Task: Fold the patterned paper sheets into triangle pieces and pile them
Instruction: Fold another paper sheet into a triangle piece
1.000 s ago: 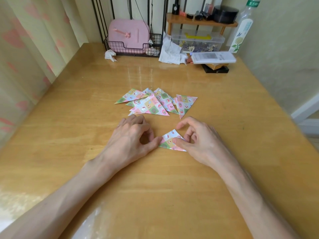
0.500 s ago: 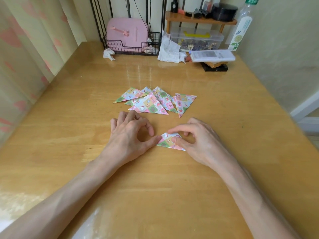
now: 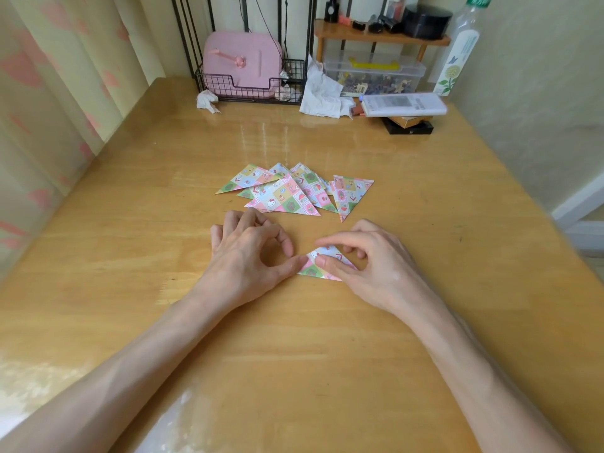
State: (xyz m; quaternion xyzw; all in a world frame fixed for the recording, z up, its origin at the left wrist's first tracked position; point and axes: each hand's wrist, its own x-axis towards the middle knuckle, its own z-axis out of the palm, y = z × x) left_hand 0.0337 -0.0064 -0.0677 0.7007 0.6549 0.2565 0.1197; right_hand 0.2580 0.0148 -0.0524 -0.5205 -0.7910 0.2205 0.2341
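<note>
1. Since a second ago, my left hand (image 3: 248, 256) has curled its fingers higher off the table (image 3: 327, 354). My right hand (image 3: 369, 266) has hooked its forefinger over the top of the small triangle (image 3: 310, 271), which has barely shifted.
2. Head view, step in hand: I judge this is the last crease on one piece. It lies flat between my hands, just short of the pile (image 3: 294, 194) of finished pieces beyond them.
3. Next move, as I judge it: run the crease firm, then lift the piece forward onto the pile without knocking the others askew.
4. Fingers: the left thumb (image 3: 291, 268) lies straight and presses the left corner, with the other left fingers loosely curled and holding nothing. The right thumb (image 3: 330, 264) rests on the paper while the forefinger arches over its tip. That looks like a light pinch, with a narrow gap between them.
</note>
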